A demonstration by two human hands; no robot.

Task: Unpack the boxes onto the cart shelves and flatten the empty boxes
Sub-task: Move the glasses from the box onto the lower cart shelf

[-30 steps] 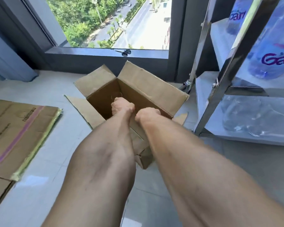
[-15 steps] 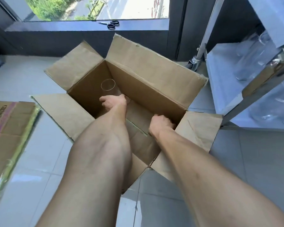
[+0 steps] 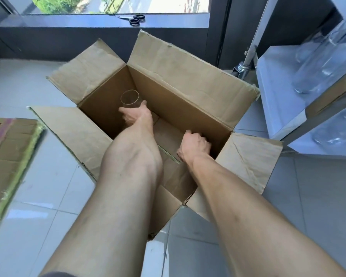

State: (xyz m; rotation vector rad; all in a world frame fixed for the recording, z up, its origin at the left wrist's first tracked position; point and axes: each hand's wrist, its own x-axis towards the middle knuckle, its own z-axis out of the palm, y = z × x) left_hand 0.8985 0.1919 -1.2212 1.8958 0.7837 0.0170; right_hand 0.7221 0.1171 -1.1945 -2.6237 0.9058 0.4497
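While the right hand (image 3: 194, 144) curls, its hold unclear, the left hand (image 3: 134, 114) grips the upright clear drinking glass (image 3: 129, 99) in the open brown cardboard box (image 3: 188, 90)'s far-left corner.

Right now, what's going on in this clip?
A person is reaching both arms into an open brown cardboard box on the tiled floor. The left hand grips a clear drinking glass near the box's far left corner. The right hand is curled low inside the box's right end; whether it holds anything cannot be told. Clear glassware already sits on the metal cart shelves to the right. A flattened cardboard box lies on the left.
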